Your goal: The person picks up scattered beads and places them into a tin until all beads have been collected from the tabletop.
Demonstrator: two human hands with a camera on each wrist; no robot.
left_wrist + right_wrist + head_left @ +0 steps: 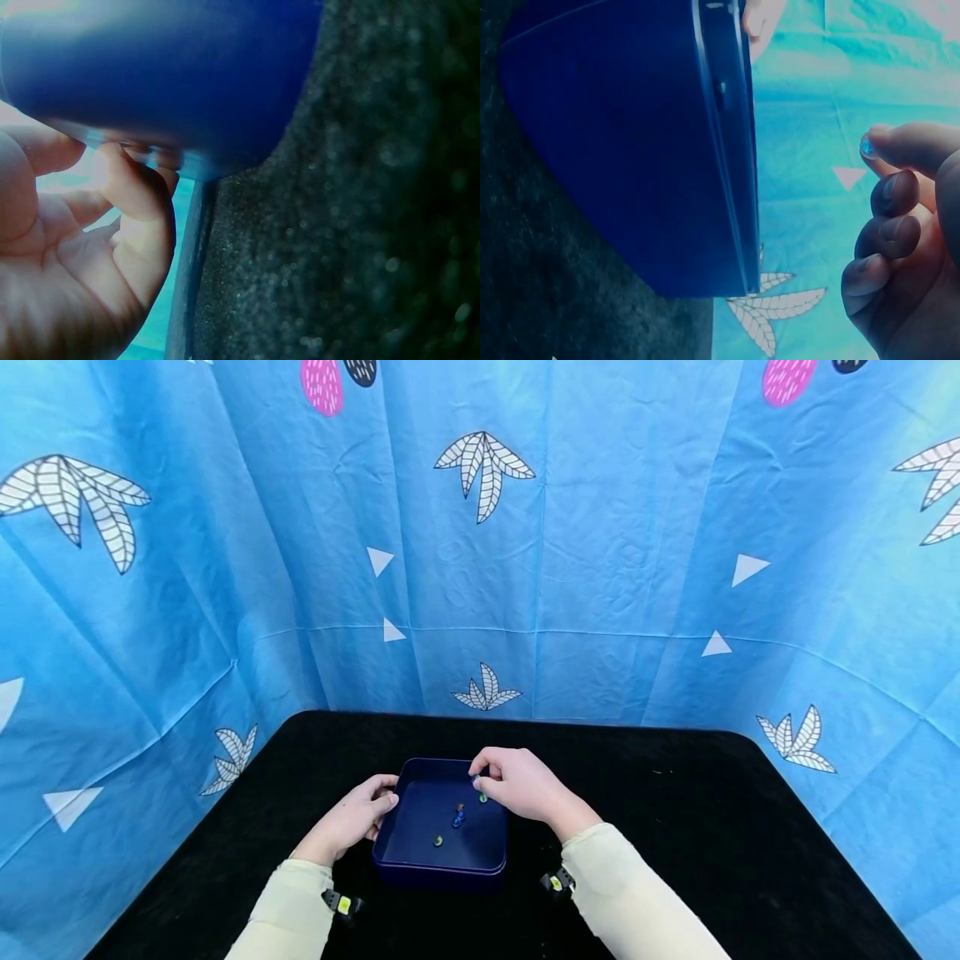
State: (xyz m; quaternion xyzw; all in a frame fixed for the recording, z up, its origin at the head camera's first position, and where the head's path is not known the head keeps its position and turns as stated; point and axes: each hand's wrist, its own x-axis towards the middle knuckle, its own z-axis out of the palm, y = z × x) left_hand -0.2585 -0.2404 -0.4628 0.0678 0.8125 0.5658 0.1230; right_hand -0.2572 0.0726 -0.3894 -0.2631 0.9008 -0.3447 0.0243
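A dark blue square tin [442, 868] with an open top stands on the table in front of me. My left hand [356, 820] grips its left side, thumb at the rim; in the left wrist view, curled fingers [142, 202] lie against the outer wall. Above the tin's far right corner, my right hand [521, 783] pinches a tiny blue piece [868, 146] between thumb and forefinger, mostly hidden by the fingertips. On the tin's floor lie a small blue figure [459, 817] and a little green round piece [438, 841]. Another green piece [483, 797] shows just below the right fingertips.
Black cloth covers the table [645, 860] around the tin. A blue patterned curtain [480, 577] hangs behind the table and along both sides. Each wrist carries a small dark camera, such as the one by the left sleeve [288, 902].
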